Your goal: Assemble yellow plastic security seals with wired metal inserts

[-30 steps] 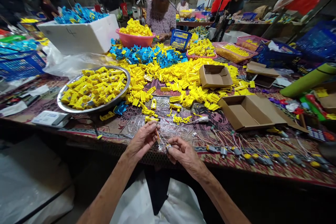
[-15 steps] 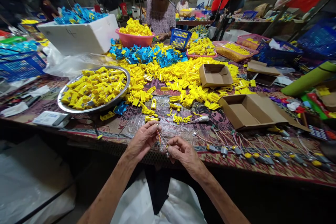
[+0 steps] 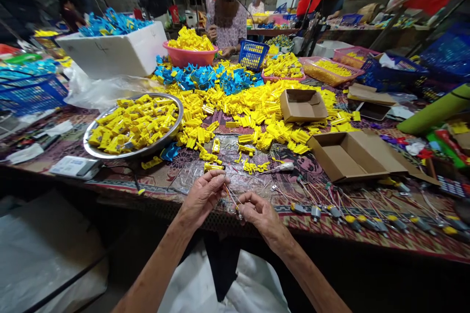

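Fingers (image 3: pixel 219 181) of the left hand (image 3: pixel 203 197) pinched thin wires (image 3: pixel 230 194) above the table edge, while the right hand (image 3: pixel 261 215) gripped their small metal body (image 3: pixel 239 212). Light and springy, they looked best held near that body, beside rows of wired motors (image 3: pixel 334 212).

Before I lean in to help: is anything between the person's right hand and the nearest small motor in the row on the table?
Nothing visible stands in the way. Only the patterned tablecloth lies between the right hand and the nearest small motor.
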The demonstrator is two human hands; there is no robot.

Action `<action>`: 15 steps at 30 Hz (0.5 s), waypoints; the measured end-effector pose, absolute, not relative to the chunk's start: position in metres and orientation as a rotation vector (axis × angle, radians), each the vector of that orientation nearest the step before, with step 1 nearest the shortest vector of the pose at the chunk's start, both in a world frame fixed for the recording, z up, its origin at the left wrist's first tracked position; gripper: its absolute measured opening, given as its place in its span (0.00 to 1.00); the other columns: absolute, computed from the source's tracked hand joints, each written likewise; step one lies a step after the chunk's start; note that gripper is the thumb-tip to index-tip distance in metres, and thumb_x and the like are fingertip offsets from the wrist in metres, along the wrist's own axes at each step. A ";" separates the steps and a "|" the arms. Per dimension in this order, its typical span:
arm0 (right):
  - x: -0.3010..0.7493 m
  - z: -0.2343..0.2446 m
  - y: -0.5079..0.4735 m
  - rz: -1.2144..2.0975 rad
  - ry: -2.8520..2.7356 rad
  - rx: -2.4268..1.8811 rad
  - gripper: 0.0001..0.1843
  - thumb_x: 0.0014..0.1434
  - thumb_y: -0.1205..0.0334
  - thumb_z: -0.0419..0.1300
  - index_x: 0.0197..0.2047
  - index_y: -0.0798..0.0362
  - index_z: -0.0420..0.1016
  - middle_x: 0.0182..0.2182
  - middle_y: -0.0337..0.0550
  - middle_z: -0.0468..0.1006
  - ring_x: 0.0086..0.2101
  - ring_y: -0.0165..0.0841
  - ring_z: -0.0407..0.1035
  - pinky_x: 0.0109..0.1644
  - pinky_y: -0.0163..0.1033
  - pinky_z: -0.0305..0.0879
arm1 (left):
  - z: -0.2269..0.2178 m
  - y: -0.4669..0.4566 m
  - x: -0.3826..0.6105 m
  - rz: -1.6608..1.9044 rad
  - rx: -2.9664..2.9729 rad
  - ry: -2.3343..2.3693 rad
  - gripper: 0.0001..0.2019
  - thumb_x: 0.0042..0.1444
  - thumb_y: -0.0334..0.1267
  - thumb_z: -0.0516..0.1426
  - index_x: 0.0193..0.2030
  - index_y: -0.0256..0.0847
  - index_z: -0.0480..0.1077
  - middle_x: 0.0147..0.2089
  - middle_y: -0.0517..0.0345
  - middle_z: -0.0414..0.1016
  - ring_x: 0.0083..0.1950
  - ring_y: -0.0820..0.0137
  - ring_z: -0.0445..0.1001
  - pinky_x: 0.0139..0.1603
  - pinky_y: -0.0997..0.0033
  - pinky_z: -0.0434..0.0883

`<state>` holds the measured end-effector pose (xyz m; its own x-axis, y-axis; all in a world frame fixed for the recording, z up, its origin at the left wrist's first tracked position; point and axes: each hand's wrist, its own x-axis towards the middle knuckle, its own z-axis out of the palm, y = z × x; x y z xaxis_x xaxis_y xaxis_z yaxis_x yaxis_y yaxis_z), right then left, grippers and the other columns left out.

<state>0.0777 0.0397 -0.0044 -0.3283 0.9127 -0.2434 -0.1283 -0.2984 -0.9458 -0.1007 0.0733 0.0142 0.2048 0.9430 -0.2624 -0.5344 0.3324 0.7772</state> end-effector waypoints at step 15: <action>0.086 -0.003 0.052 1.694 -1.286 -1.030 0.22 0.59 0.49 0.62 0.52 0.48 0.63 0.48 0.47 0.75 0.47 0.37 0.71 0.45 0.41 0.70 | 0.020 0.068 -0.092 1.159 0.739 0.900 0.12 0.53 0.38 0.66 0.42 0.38 0.73 0.34 0.57 0.80 0.33 0.76 0.75 0.38 0.77 0.70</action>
<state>0.0860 0.0520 -0.0032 -0.3866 0.9095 -0.1527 -0.0969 -0.2048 -0.9740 -0.0925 0.0681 0.0202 0.1449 0.9677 -0.2063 -0.4389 0.2498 0.8631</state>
